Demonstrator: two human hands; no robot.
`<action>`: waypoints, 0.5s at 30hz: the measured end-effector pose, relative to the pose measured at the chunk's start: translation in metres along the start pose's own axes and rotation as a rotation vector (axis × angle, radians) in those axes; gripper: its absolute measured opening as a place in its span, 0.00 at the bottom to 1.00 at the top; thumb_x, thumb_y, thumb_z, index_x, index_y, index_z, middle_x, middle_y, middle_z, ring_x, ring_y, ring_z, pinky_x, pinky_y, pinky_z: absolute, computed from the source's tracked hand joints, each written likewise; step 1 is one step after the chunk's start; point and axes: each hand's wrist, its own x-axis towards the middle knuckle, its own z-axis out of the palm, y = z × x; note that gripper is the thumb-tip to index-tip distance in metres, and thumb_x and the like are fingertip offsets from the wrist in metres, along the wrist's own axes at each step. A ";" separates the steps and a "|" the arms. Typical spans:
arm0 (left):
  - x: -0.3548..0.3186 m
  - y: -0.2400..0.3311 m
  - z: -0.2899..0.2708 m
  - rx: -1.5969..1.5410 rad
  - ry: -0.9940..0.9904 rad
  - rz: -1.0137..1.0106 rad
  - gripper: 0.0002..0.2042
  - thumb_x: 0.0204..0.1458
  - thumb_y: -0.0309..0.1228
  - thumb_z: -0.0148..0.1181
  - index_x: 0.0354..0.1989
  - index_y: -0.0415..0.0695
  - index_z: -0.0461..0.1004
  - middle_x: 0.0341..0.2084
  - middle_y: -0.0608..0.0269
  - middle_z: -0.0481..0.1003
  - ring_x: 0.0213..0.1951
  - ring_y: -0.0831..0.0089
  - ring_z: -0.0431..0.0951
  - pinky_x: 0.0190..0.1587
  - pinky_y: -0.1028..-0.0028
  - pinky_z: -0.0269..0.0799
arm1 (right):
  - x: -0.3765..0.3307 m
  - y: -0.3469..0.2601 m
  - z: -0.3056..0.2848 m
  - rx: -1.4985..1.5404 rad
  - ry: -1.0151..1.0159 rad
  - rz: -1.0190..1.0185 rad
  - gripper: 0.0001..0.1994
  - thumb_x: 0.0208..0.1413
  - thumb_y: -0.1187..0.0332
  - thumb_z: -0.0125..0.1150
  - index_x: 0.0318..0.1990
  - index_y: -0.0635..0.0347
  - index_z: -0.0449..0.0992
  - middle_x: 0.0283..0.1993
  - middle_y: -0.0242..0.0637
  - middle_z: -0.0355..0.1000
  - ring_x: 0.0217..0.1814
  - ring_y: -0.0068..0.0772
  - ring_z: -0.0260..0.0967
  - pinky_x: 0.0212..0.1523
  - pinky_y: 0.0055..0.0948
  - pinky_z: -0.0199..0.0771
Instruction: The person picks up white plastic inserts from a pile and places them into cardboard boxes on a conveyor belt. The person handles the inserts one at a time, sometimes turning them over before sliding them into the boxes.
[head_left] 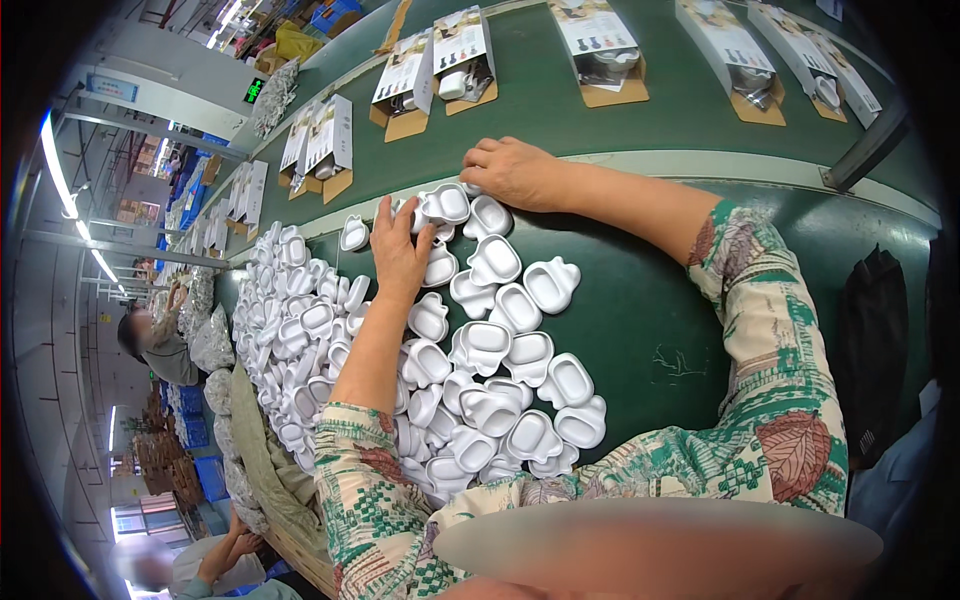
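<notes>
Probably, the white dished piece (446,203) near the pale rail (700,167) is light and stiff, with a smooth, glossy skin that may slip under dry fingertips; whether it would chip if dropped is hard to judge, since its material is uncertain. Its raised outer wall offers the surest hold, thumb on one long side and fingers on the other, leaving the hollow free. It lies on the person's side of the rail, hollow upward, its long axis seemingly close to the rail's own line and its lobed end apparently pointing left. The left grip (400,258), just short of the rail, has its fingers and thumb spread beside that piece; firm contact cannot be confirmed. The right grip (512,174) rests close against the rail with fingers curled, and what they pinch, if anything, cannot be told. A second white piece (489,216) sits below it, slightly farther from the rail. Farther still, a heap of similar pieces (316,318) covers the green counter (650,290), pointing every way. Beyond the rail stand open boxes (600,40).
</notes>
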 end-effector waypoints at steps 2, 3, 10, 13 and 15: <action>0.005 0.007 0.008 -0.048 -0.011 0.002 0.23 0.48 0.36 0.60 0.54 0.46 0.69 0.57 0.36 0.59 0.57 0.44 0.61 0.58 0.57 0.56 | -0.003 0.009 0.002 -0.080 -0.163 0.059 0.07 0.49 0.69 0.51 0.34 0.56 0.74 0.40 0.36 0.68 0.47 0.38 0.65 0.44 0.36 0.68; 0.007 0.009 0.008 -0.014 -0.015 0.036 0.21 0.51 0.36 0.58 0.54 0.46 0.69 0.58 0.37 0.59 0.56 0.45 0.63 0.58 0.59 0.58 | -0.006 0.011 -0.002 -0.127 -0.140 0.076 0.07 0.49 0.69 0.51 0.33 0.56 0.74 0.38 0.35 0.67 0.46 0.37 0.65 0.43 0.36 0.67; 0.017 0.019 0.015 0.035 -0.024 -0.013 0.23 0.48 0.40 0.60 0.54 0.48 0.69 0.58 0.39 0.59 0.58 0.46 0.61 0.56 0.52 0.56 | -0.010 0.047 -0.021 -0.281 -0.035 0.127 0.08 0.46 0.71 0.52 0.35 0.57 0.73 0.38 0.35 0.68 0.47 0.37 0.64 0.42 0.36 0.67; 0.018 0.019 0.017 0.023 -0.013 -0.012 0.23 0.48 0.41 0.59 0.54 0.49 0.69 0.58 0.41 0.58 0.58 0.47 0.60 0.56 0.50 0.56 | -0.002 0.080 -0.025 -0.422 0.048 0.178 0.05 0.46 0.71 0.53 0.32 0.57 0.73 0.37 0.36 0.68 0.45 0.38 0.65 0.39 0.36 0.68; 0.019 0.020 0.017 0.018 -0.017 -0.015 0.23 0.48 0.41 0.60 0.54 0.49 0.69 0.58 0.41 0.58 0.58 0.47 0.60 0.56 0.50 0.56 | 0.005 0.110 -0.024 -0.511 0.088 0.237 0.04 0.45 0.71 0.54 0.30 0.58 0.74 0.36 0.37 0.68 0.43 0.39 0.66 0.37 0.36 0.69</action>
